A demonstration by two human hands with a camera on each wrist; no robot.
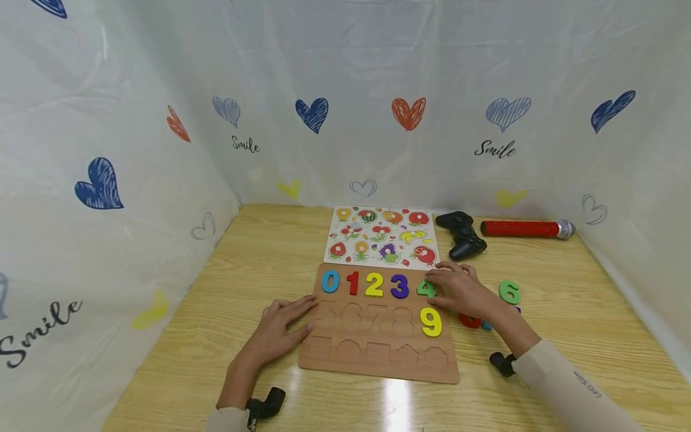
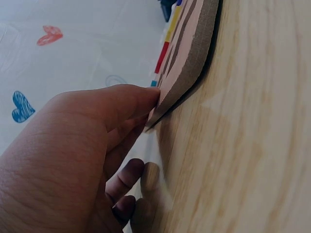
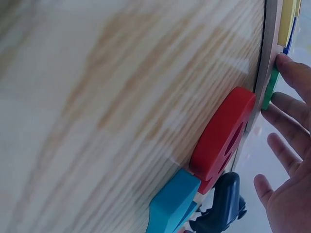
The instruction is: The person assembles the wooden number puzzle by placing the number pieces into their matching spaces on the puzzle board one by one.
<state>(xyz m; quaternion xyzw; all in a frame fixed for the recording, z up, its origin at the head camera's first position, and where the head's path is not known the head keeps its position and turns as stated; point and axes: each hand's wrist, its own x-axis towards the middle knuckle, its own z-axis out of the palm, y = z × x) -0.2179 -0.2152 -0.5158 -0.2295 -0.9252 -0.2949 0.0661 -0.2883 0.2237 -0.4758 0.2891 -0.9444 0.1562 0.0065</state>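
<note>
A wooden number puzzle board (image 1: 378, 373) lies in front of me. My right hand (image 1: 461, 293) is over its upper right corner, thumb and fingertips around the green number 4 (image 1: 424, 288). In the right wrist view they pinch the two ends of this green piece (image 3: 270, 90), low at the board. At the board's left edge, my left hand (image 1: 276, 331) touches the side with its fingertips, fingers fairly straight. Along the top row sit the blue 0 (image 1: 330, 281), red 1 (image 1: 352, 283), yellow 2 (image 1: 374, 285) and purple 3 (image 1: 399, 287). A yellow 9 (image 1: 430, 322) sits below the 4.
Right of the board lie a green 6 (image 1: 510, 292), a red number (image 1: 469, 321) and a blue piece (image 3: 175, 201), partly behind my right forearm. A fruit puzzle board (image 1: 345, 240) adjoins the top edge. Beyond are a black game controller (image 1: 461, 235) and a red microphone (image 1: 520, 228).
</note>
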